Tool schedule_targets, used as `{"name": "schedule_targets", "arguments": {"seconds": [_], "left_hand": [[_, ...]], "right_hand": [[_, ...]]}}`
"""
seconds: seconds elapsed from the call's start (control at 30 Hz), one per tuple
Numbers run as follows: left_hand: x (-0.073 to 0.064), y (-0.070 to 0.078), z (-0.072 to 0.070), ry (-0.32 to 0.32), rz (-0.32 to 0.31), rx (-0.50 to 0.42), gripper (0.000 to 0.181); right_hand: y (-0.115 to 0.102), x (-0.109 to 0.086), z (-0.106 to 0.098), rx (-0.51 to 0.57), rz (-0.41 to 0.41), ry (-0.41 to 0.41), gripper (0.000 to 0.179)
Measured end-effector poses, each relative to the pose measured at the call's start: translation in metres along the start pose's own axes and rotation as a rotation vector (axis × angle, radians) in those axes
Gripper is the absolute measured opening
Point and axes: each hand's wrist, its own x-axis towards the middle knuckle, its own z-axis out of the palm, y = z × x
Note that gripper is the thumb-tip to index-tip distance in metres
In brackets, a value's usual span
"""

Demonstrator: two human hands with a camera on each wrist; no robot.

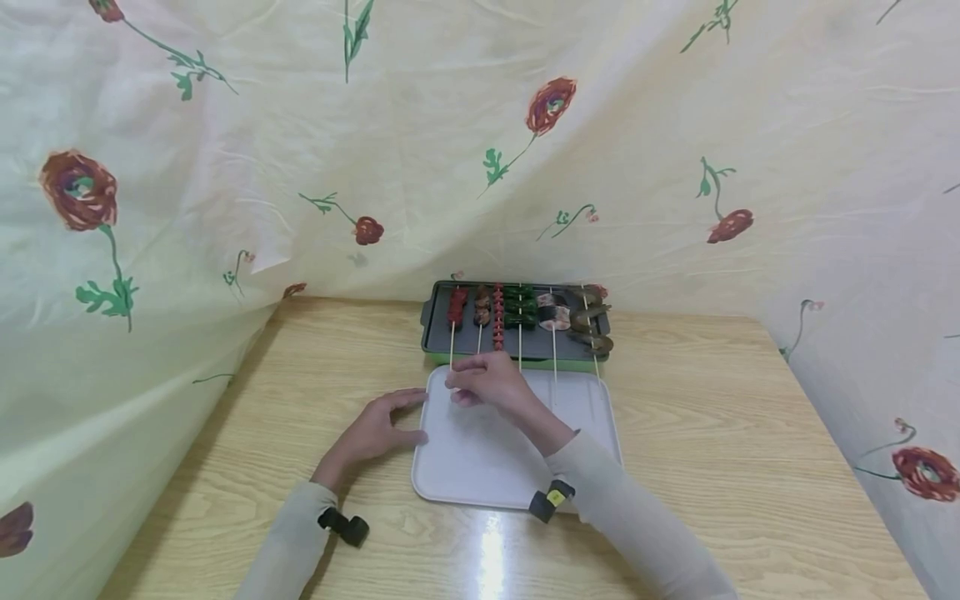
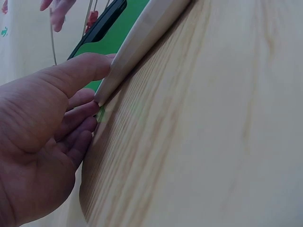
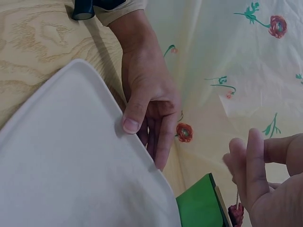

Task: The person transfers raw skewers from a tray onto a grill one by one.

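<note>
My right hand (image 1: 491, 382) pinches the bare end of the leftmost skewer (image 1: 452, 340), which carries red pieces and lies on the dark grill plate (image 1: 491, 346). Below it is a white tray (image 1: 480, 467), close to the grill's front side. At the tray's left edge rests my left hand (image 1: 378, 429), thumb and fingers spread; in the right wrist view its thumb touches the rim. Beside the held skewer lie a brown-meat skewer (image 1: 482, 307), a thin red skewer (image 1: 498, 318), a green one (image 1: 520, 306), a pale, dark-banded one (image 1: 553, 312) and one with brown-grey pieces (image 1: 592, 321).
The grill's green base (image 1: 570, 365) borders the tray's far edge. Several bare stick ends overhang the tray. A flowered cloth (image 1: 420, 150) hangs behind and at both sides of the wood-grain table (image 1: 712, 417).
</note>
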Motion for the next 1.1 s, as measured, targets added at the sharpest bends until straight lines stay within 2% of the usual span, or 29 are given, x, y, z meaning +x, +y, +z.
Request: {"name": "schedule_targets", "arguments": {"seconds": [0.4,0.67,0.8,0.97,1.1], "left_hand": [[0.001,-0.001,-0.001,0.0,0.003,0.015,0.066],[0.002,-0.001,-0.001,0.0,0.005,0.011,0.067],[0.003,-0.001,-0.001,0.004,0.019,0.013,0.067],[0.004,-0.001,0.0,0.003,0.012,0.014,0.067],[0.004,-0.001,-0.001,-0.001,0.018,0.005,0.067]], "right_hand": [[0.007,-0.007,-0.003,-0.063,-0.002,-0.075,0.039],[0.01,-0.01,-0.007,-0.049,0.004,-0.061,0.038],[0.011,-0.016,-0.012,0.008,-0.03,-0.046,0.039],[0.009,-0.034,-0.024,0.103,-0.111,-0.022,0.037],[0.006,-0.05,-0.038,0.111,-0.165,0.005,0.038]]}}
